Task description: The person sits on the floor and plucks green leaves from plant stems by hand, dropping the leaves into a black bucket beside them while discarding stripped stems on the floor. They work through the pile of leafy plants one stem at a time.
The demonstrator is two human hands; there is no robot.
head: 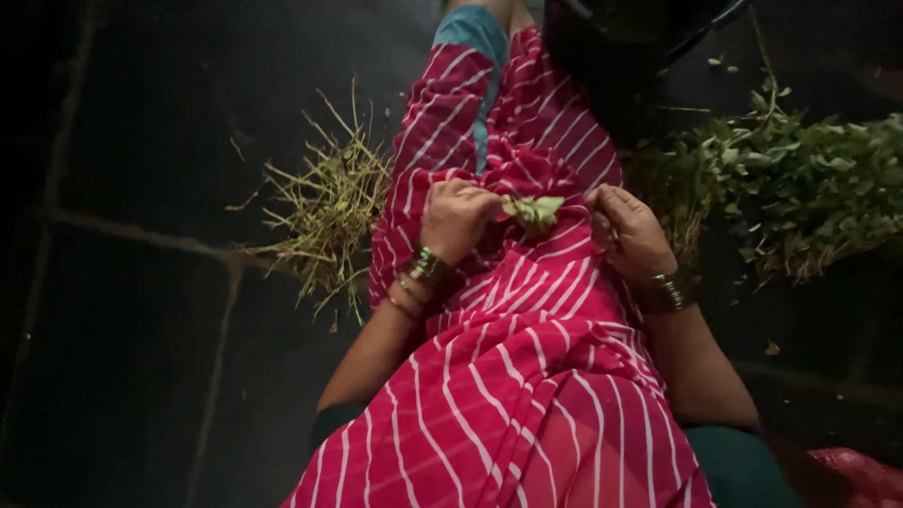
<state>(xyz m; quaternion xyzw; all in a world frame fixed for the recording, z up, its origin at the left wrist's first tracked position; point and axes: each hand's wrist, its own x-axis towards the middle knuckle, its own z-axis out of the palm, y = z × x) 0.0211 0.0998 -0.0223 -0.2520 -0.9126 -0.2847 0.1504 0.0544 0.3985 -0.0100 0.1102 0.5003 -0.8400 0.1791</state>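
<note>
Across the whole frame, floor (141,310): dark stone slabs with pale joints; you sit on it, so everything lies within arm's reach.
Lap cloth (527,376): your pink garment with white stripes fills the centre and lower middle, a soft rest for both hands.
Leafy pile (800,188): fresh green bunches heaped at the right edge, close beside your right arm, likely the unpicked stock.
Stem pile (329,216): bare, straw-coloured stalks at centre left, just beside your left knee, kept apart from the fresh greens, seemingly as discards.
Dark bowl (640,28): black vessel at the top centre, beyond your knees; its contents are too dim to tell.
Left hand (456,218): clenched, fingers pinching one end of the sprig, bangles at the wrist.
Right hand (625,230): fingers curled near the sprig's other side; you cannot tell whether it grips anything.
Green sprig (533,209): small leafy piece between both hands, over your lap at mid-frame.
</note>
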